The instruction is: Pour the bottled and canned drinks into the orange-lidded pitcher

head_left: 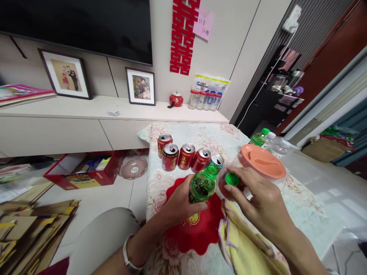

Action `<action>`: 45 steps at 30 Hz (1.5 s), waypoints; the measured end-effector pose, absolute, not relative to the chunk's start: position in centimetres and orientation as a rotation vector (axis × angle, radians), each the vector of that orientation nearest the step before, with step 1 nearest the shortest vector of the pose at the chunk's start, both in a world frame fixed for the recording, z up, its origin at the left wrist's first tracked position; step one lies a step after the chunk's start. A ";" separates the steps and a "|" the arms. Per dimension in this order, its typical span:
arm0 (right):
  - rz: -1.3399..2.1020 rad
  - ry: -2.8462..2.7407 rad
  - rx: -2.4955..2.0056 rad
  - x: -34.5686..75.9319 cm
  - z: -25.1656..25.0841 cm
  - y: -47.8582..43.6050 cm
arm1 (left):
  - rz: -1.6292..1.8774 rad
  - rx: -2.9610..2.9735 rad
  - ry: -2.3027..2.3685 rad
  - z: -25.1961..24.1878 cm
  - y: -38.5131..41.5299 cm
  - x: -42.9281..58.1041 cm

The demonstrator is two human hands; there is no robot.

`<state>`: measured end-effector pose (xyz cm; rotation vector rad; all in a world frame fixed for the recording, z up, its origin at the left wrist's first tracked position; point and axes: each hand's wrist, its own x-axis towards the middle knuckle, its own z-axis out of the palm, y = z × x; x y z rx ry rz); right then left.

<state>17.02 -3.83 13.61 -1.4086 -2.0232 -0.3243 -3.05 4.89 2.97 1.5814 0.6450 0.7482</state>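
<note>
My left hand (183,200) is wrapped round a green plastic bottle (201,189), held tilted above a red scalloped mat (197,233). Between the thumb and fingers of my right hand (258,191) is a green bottle cap (231,178), apart from the bottle's neck. A dark reddish round thing behind the cap is partly hidden by that hand. Several opened red drink cans (186,157) stand in a row just beyond the bottle, with a green-topped can (218,161) at the right end. Below my right hand lies a crumpled yellow cloth (246,244).
An orange lidded container (262,162) stands at the right, with a green-capped bottle (259,137) and clear bottles behind it. A floral tablecloth (309,217) covers the table. Left of it, a red box (86,172) and flattened cardboard (31,229) lie on the floor.
</note>
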 end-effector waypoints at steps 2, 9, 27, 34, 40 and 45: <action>-0.323 -2.062 -1.408 16.5 14.2 -2.9 | 0.751 1.586 0.647 3.3 4.9 -3.1; -0.254 -2.182 -1.319 16.1 16.1 -1.7 | 0.775 1.576 0.651 3.5 4.7 -3.2; 0.074 -2.494 -1.184 16.3 18.9 0.1 | 0.770 1.552 0.652 3.7 4.6 -3.0; 0.086 -2.554 -1.224 16.1 19.7 0.3 | 0.780 1.526 0.641 4.0 4.4 -3.1; -0.006 -2.587 -1.339 15.4 19.7 0.7 | 0.800 1.580 0.646 3.7 4.6 -3.1; -0.186 -2.499 -1.558 14.9 19.3 0.7 | 0.797 1.599 0.662 3.1 4.6 -3.1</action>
